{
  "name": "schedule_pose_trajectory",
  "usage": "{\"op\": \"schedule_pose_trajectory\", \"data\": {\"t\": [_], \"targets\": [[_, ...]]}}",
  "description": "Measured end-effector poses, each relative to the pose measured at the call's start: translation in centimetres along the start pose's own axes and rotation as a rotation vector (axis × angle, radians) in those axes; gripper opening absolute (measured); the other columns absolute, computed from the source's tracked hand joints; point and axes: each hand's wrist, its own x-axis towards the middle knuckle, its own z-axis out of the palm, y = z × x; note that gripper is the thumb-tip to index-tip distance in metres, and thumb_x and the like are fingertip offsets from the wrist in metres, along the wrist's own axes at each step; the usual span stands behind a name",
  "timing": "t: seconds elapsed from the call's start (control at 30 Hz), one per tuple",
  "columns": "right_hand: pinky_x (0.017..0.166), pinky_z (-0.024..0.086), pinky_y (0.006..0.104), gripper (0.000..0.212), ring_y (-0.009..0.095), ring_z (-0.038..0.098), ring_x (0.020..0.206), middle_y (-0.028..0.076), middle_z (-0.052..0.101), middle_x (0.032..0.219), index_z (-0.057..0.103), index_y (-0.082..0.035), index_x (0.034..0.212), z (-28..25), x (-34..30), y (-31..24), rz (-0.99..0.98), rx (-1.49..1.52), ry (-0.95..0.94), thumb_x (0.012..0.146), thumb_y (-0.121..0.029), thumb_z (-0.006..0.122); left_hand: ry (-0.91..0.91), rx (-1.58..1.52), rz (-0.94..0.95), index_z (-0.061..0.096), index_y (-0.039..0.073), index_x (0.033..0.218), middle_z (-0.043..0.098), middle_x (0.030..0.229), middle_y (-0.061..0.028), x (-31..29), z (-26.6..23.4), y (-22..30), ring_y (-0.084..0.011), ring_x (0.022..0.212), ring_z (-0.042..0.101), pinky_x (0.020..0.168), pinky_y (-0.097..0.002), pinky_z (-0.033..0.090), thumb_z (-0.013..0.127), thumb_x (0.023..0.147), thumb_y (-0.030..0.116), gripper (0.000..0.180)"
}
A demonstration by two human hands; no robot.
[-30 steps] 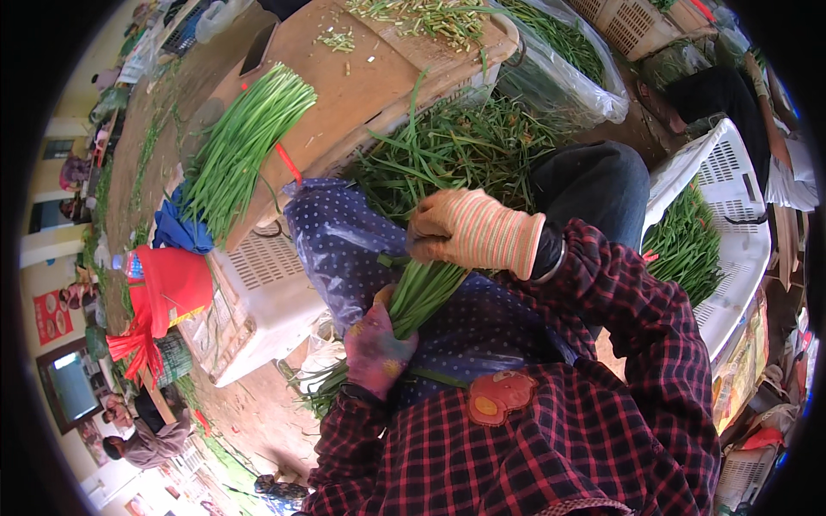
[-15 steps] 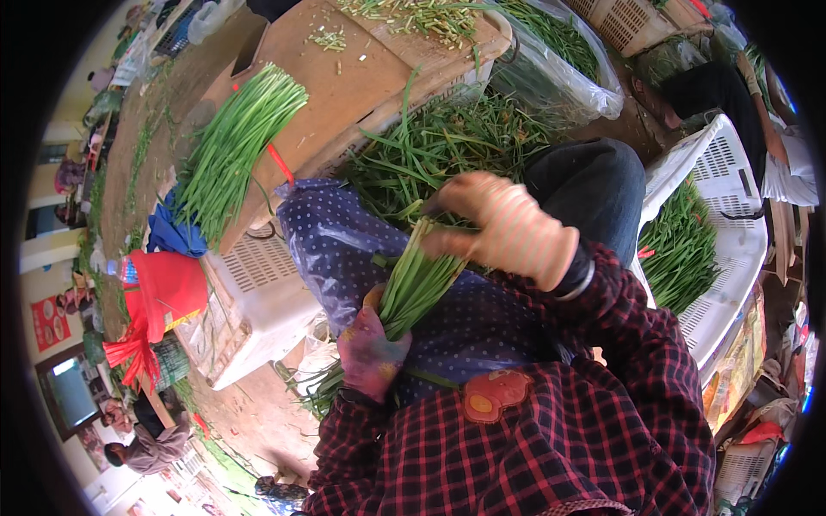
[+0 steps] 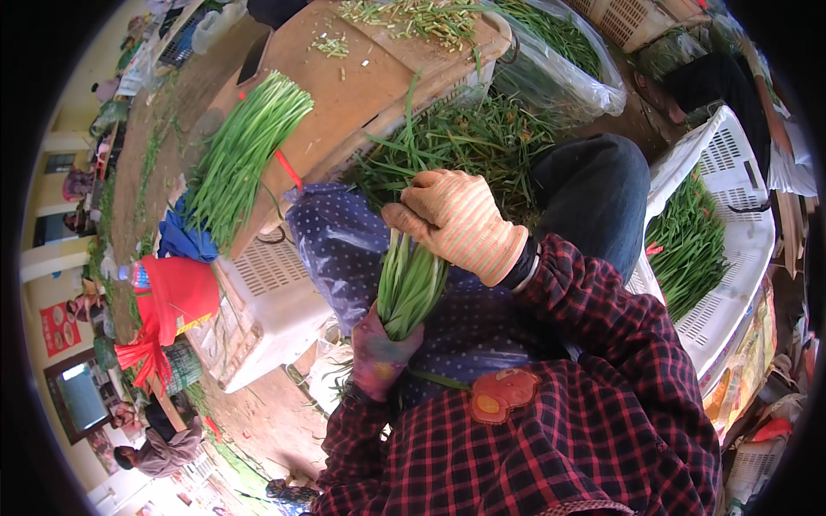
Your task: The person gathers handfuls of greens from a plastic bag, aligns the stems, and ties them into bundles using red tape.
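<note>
My left hand (image 3: 383,357), in a stained pinkish glove, is wrapped around the lower part of a bunch of garlic chives (image 3: 411,288) above my lap. Over the bunch's pale upper ends, my right hand (image 3: 465,219), in a striped cream glove, has its fingers bent and closed on the stalks; its fingertips are partly hidden. A larger bunch of garlic chives (image 3: 249,150) lies across the left edge of the wooden board (image 3: 331,90). Beyond my right hand is a heap of loose green leaves (image 3: 469,142).
Cut stalk bits (image 3: 413,21) lie on the board. White crates stand at left (image 3: 275,297) and right (image 3: 744,232), the right one holding garlic chives (image 3: 688,249). A red bag (image 3: 176,292) hangs at left. Behind is a clear plastic sack (image 3: 572,90) of greens. A blue dotted apron (image 3: 331,232) covers my lap.
My right hand has moved left onto the bunch's upper ends, its fingers closing in. The bunch stands more upright in my left hand. The whole view has shifted slightly.
</note>
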Motion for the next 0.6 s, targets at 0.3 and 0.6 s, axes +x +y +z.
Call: {"op": "schedule_pose_trajectory", "data": {"t": [0.3,0.6], "targets": [[0.064,0.045,0.0267,0.021,0.010,0.049,0.071,-0.001,0.057,0.076,0.064,0.005,0.088,-2.4,0.6,2.2,0.612,0.909,0.343,0.085,-0.014,0.072,-0.026,-0.018,-0.032,0.060,0.003,0.114,0.071,0.097,-0.0130,0.3,0.4,0.5,-0.0237,0.090,0.070,0.078,-0.0317,0.053,0.072,0.075,0.011,0.042],[0.088,0.049,0.0324,0.061,0.016,0.059,0.102,0.010,0.064,0.110,0.048,0.000,0.132,-5.7,0.3,3.2,0.487,0.812,-0.687,0.082,-0.021,0.074,0.045,0.131,0.045,0.059,0.003,0.118,0.070,0.098,-0.0127,-0.1,0.4,-0.6,-0.0256,0.092,0.069,0.080,-0.0333,0.053,0.075,0.073,0.015,0.050]]}}
